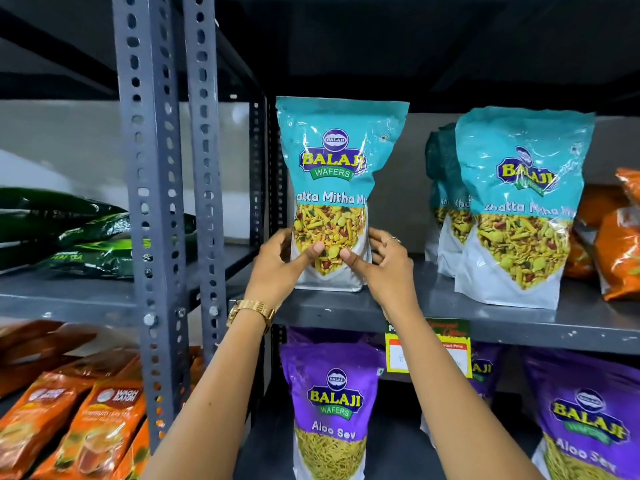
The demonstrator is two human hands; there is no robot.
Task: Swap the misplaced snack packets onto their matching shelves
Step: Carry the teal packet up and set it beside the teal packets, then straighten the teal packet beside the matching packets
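- Both hands, left hand (277,263) and right hand (384,261), grip the teal Khatta Mitha packet (334,188) low down, thumbs on front, so it stands upright.
- It's sitting on the upper shelf (450,317), left end, near more teal packets (519,209), so that looks like the right home.
- Purple Aloo Sev packets (332,410) fill the shelf underneath.

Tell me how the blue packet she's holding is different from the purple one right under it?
The blue packet says Khatta Mitha and shows a chunky mix; the purple packet says Aloo Sev and shows thin strands. Left hand and right hand grip the blue one; nobody touches the purple. Both are upright Balaji packets.
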